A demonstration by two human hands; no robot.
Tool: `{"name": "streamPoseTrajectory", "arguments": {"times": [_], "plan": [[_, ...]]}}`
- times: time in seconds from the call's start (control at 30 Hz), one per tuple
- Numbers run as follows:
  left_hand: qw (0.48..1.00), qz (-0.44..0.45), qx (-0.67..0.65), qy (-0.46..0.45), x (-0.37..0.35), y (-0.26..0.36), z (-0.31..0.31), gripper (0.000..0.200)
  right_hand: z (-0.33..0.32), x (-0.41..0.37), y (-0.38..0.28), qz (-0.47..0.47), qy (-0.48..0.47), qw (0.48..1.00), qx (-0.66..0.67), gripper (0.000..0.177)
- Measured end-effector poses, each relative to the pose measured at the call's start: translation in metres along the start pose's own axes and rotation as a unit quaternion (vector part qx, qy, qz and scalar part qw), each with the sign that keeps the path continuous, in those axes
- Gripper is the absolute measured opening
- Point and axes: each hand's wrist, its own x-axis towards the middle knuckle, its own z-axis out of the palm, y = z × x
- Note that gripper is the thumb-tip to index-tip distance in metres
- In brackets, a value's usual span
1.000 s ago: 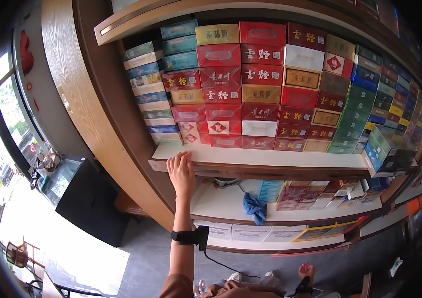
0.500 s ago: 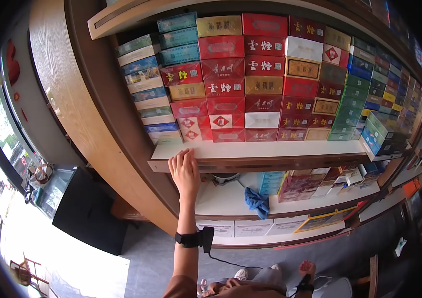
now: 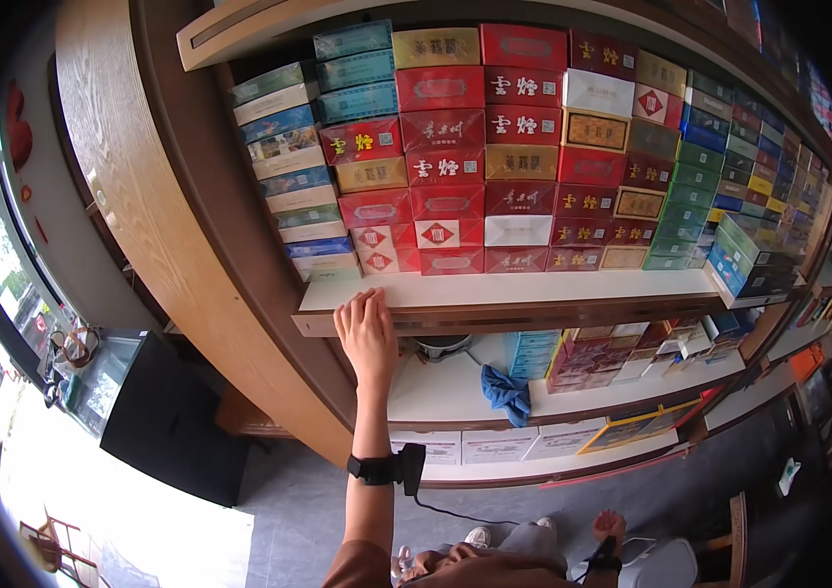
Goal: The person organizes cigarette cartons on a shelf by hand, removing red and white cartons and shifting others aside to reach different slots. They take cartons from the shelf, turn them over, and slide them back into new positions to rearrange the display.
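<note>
My left hand rests on the front edge of a white shelf board, near its left end. Its fingers lie over the edge and hold nothing. Behind the fingers stand stacked cigarette cartons, mostly red, with gold, blue and green ones among them. The nearest are a pale carton and a red-and-white carton, both apart from the hand. My right hand is low at the right, by my body, with its fingers curled in. I see nothing in it.
Below the board, a lower shelf bears a blue cloth, a dark round object and more cartons. White boxes line the bottom shelf. A wooden post rises at left, beside a dark glass-topped counter. A grey stool stands at lower right.
The view has shifted very slightly. My left hand stays on the shelf edge, and my right hand remains low by my body.
</note>
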Motion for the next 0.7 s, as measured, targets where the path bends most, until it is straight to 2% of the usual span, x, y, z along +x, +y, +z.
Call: {"name": "streamPoseTrajectory", "arguments": {"times": [0.7], "plan": [[1.0,0.0,0.008,0.009,0.0,0.001,0.001,0.02,0.017,0.0,-0.005,-0.001,-0.01,1.0,-0.008,0.01]]}}
